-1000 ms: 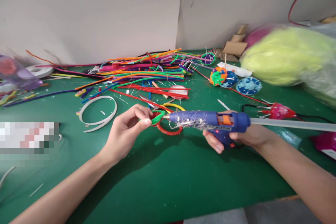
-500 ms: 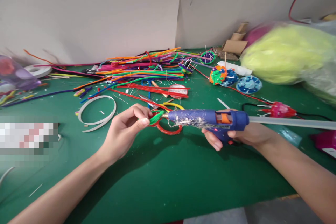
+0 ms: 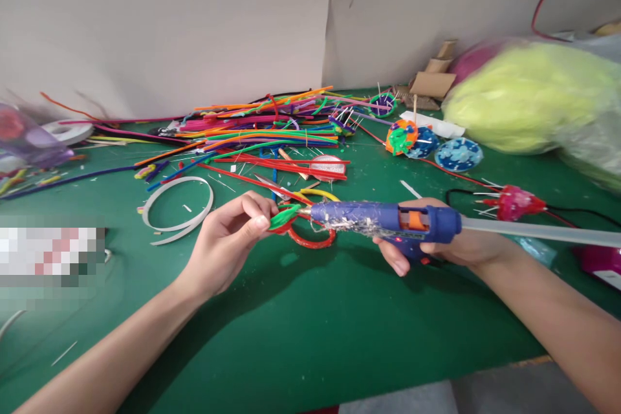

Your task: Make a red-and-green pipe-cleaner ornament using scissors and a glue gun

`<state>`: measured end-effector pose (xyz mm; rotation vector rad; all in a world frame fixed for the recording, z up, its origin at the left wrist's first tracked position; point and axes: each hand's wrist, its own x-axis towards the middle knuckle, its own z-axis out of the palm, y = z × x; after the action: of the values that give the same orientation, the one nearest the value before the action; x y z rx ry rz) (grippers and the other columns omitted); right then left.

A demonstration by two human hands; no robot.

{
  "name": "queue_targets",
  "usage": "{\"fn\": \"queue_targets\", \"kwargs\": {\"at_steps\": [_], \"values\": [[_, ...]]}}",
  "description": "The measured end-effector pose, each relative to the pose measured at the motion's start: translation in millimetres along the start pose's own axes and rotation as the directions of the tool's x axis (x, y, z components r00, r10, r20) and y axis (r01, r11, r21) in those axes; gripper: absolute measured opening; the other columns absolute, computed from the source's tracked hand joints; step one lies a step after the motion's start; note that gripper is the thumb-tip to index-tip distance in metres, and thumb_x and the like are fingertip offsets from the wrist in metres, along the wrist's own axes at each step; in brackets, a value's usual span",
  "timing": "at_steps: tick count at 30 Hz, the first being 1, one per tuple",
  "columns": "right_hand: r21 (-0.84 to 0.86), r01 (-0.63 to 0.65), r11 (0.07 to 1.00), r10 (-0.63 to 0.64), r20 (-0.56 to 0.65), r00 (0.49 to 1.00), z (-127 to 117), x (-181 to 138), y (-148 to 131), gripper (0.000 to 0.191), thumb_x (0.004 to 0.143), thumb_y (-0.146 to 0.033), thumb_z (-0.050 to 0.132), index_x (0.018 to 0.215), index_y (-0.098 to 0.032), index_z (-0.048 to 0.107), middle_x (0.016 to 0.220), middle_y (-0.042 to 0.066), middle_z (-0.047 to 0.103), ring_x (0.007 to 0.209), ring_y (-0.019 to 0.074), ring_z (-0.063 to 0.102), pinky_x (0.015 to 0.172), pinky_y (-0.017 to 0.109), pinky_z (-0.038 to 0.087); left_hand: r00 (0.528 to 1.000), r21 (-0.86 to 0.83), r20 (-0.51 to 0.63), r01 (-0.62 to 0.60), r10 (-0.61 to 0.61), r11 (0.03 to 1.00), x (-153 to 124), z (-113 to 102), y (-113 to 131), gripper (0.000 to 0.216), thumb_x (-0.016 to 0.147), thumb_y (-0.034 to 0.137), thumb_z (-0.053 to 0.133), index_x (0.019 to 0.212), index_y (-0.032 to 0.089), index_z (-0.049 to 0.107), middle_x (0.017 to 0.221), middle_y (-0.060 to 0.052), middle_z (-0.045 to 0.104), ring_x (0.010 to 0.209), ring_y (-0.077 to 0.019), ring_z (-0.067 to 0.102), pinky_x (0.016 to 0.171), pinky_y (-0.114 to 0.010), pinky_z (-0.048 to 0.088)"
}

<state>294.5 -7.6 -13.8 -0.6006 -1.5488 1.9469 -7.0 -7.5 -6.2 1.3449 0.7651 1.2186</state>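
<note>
My left hand (image 3: 235,239) pinches a small green and red pipe-cleaner piece (image 3: 284,216) between thumb and fingers. My right hand (image 3: 436,249) is wrapped round the grip of a blue hot glue gun (image 3: 356,217). The gun's nozzle points left and meets the pipe-cleaner piece or sits just beside it; I cannot tell which. Strings of dried glue cling to the barrel, and a long clear glue stick (image 3: 528,231) juts from its rear. Behind the nozzle lie scissors with a red and yellow handle (image 3: 313,242), partly covered by the gun.
Bundles of coloured pipe cleaners (image 3: 272,136) lie along the back of the green table (image 3: 310,336). A coiled white strip (image 3: 209,197) is left of my left hand. Decorated discs (image 3: 458,155), a pink cone-shaped piece (image 3: 519,202) and a bag of yellow material (image 3: 524,97) are at right.
The pipe-cleaner piece has turned slightly in my left fingers and shifted a little left, so more of the nozzle shows. The glue gun stays nearly still.
</note>
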Motion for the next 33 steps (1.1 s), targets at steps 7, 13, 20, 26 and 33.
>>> {"fn": "queue_targets", "kwargs": {"at_steps": [7,13,20,26,33], "values": [[-0.07,0.002,0.998,-0.003,-0.016,1.0,-1,-1,-1,0.04,0.078,-0.045,0.074,0.098,-0.012,0.063,0.069,0.005,0.069,0.061,0.0144,0.063,0.054,0.025,0.041,0.999,-0.048,-0.015,0.03,-0.03,0.998,-1,-2,1,0.019,0.078,0.029,0.074,0.069,0.016,0.063,0.078,-0.003,0.052,0.08,-0.0149,0.052,0.063,-0.022,0.046],[-0.236,0.0,0.972,-0.055,-0.227,0.972,-4,-2,-11,0.039,0.08,-0.048,0.07,0.095,-0.014,0.063,0.069,0.004,0.066,0.061,0.0148,0.061,0.057,0.027,0.044,0.998,-0.087,0.018,0.063,-0.061,0.994,-1,-4,2,0.025,0.079,0.033,0.072,0.067,0.017,0.057,0.077,-0.001,0.049,0.074,-0.0138,0.051,0.063,-0.027,0.052],[-0.806,-0.349,0.478,-0.238,-0.501,0.832,-31,-4,-12,0.039,0.081,-0.05,0.063,0.105,-0.02,0.064,0.111,0.009,0.067,0.099,0.0283,0.063,0.084,0.04,0.049,0.999,0.088,-0.004,0.04,-0.04,0.995,0,-6,3,0.022,0.078,0.034,0.073,0.07,0.017,0.061,0.078,-0.003,0.055,0.078,-0.0161,0.054,0.058,-0.023,0.048],[-0.927,-0.328,0.182,-0.285,-0.369,0.885,-57,-7,3,0.036,0.083,-0.043,0.059,0.108,-0.019,0.067,0.114,0.012,0.064,0.112,0.0311,0.057,0.098,0.049,0.045,0.989,0.161,-0.063,0.143,-0.135,0.976,-1,-3,1,0.025,0.076,0.039,0.072,0.071,0.018,0.059,0.079,-0.001,0.057,0.073,-0.0128,0.056,0.062,-0.022,0.051],[-0.885,-0.321,0.337,-0.467,-0.453,0.759,-38,-6,-12,0.041,0.084,-0.036,0.06,0.121,-0.018,0.063,0.126,0.011,0.063,0.11,0.0269,0.062,0.092,0.044,0.052,0.996,0.254,-0.04,0.087,-0.079,0.963,-2,-2,9,0.024,0.082,0.039,0.067,0.074,0.018,0.057,0.075,0.001,0.058,0.072,-0.0128,0.057,0.069,-0.024,0.047]]}}
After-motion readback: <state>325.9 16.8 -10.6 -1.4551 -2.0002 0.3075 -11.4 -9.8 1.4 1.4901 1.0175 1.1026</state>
